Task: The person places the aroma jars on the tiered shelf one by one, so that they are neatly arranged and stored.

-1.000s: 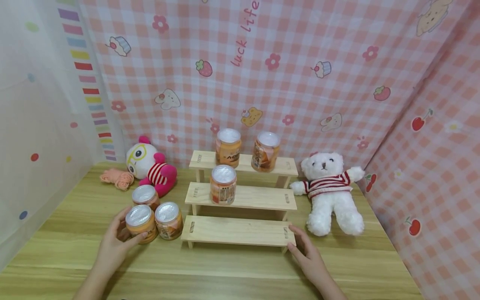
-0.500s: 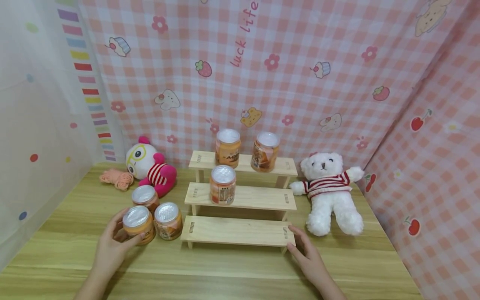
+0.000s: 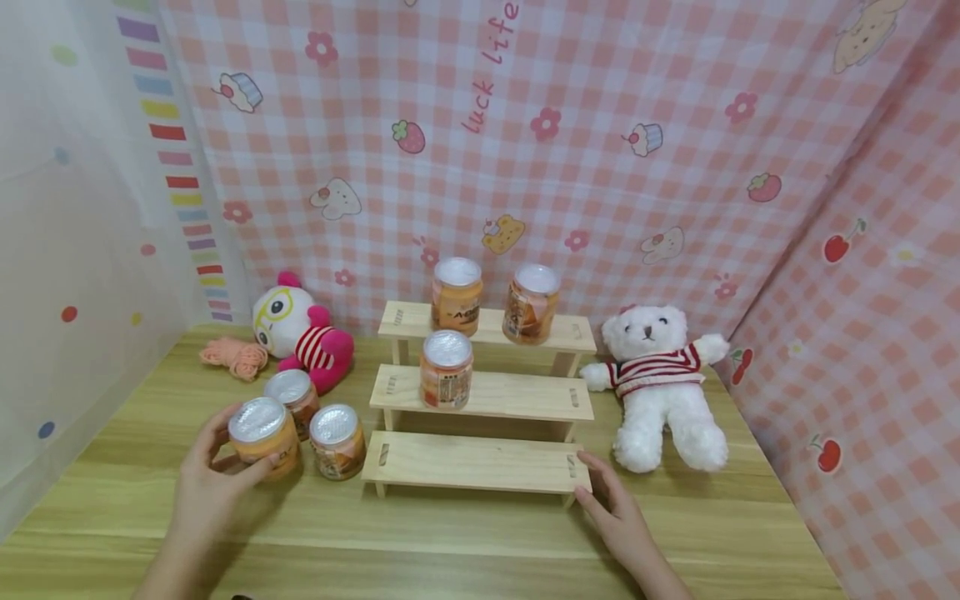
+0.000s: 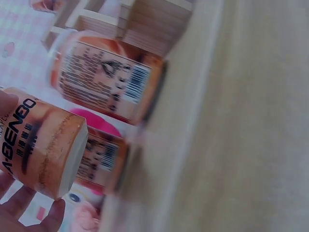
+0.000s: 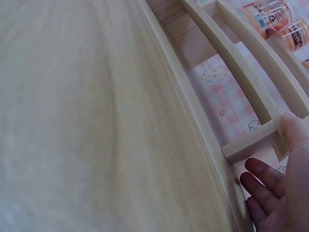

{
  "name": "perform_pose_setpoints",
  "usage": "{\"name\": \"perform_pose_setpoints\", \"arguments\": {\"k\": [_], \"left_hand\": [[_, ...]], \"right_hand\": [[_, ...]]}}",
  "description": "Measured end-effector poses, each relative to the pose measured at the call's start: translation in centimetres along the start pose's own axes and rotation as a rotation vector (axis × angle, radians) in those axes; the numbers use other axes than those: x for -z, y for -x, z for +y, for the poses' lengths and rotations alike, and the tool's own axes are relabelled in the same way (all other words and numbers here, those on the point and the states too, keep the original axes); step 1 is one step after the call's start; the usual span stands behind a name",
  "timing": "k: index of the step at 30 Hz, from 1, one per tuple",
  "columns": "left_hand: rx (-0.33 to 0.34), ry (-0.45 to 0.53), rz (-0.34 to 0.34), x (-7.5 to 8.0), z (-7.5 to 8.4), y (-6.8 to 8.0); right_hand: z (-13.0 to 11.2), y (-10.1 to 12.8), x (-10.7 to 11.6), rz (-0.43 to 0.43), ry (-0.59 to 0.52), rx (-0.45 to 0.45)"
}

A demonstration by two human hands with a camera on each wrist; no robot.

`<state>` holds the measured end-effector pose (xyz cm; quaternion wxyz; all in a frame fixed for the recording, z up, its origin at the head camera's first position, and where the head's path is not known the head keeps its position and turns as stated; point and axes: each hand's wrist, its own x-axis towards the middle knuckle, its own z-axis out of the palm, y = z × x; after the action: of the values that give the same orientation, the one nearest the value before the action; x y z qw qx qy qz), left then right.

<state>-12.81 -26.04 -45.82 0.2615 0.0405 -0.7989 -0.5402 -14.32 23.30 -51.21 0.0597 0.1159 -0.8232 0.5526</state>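
My left hand (image 3: pixel 202 479) grips an orange-labelled can (image 4: pixel 41 145) with a silvery lid, thumb on the near side and fingers behind. In the left wrist view its base is clear of the table and it hangs tilted. Two similar cans, one behind (image 3: pixel 296 400) and one to the right (image 3: pixel 337 446), stand close by on the table. My right hand (image 3: pixel 618 517) holds the right end of the lowest step of a three-step wooden display stand (image 3: pixel 472 461), thumb at the front corner. In the right wrist view several other fingers (image 5: pixel 263 176) spread loosely below the board.
Two cans stand on the top step (image 3: pixel 562 327) and one can (image 3: pixel 446 371) on the middle step. A pink-and-white plush panda (image 3: pixel 318 342) and peach yarn (image 3: pixel 234 357) lie at back left. A white teddy bear (image 3: pixel 663 417) sits right of the stand.
My left hand has drawn the gripped can left and up, away from the other two cans. The right hand and the stand have stayed in place.
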Motion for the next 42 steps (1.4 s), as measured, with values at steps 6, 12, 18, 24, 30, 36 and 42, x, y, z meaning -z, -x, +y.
{"name": "perform_pose_setpoints", "arguments": {"k": [6, 12, 18, 24, 30, 36, 42], "left_hand": [[-0.029, -0.038, 0.039, 0.6, 1.8, -0.4], [-0.062, 0.004, 0.061, 1.0, 3.7, -0.9], [-0.082, 0.023, 0.042, 1.3, 6.0, -1.2], [-0.148, 0.044, -0.005, 0.9, 8.0, -1.3], [-0.17, 0.12, -0.066, -0.2, 9.9, -1.4], [-0.181, 0.182, -0.138, -1.6, 11.8, -1.2], [-0.206, 0.234, -0.213, -3.5, 13.5, -1.0]], "right_hand": [[0.1, 0.0, -0.1, -0.001, 0.002, -0.005], [0.1, -0.1, -0.2, -0.006, -0.015, -0.018], [-0.1, -0.2, -0.2, -0.013, -0.015, -0.028], [-0.1, -0.3, -0.1, -0.018, -0.031, -0.029], [-0.1, -0.3, 0.0, -0.025, -0.047, -0.034], [-0.2, -0.2, 0.0, -0.034, -0.061, -0.03], [-0.3, -0.1, 0.1, -0.029, -0.064, -0.019]]}}
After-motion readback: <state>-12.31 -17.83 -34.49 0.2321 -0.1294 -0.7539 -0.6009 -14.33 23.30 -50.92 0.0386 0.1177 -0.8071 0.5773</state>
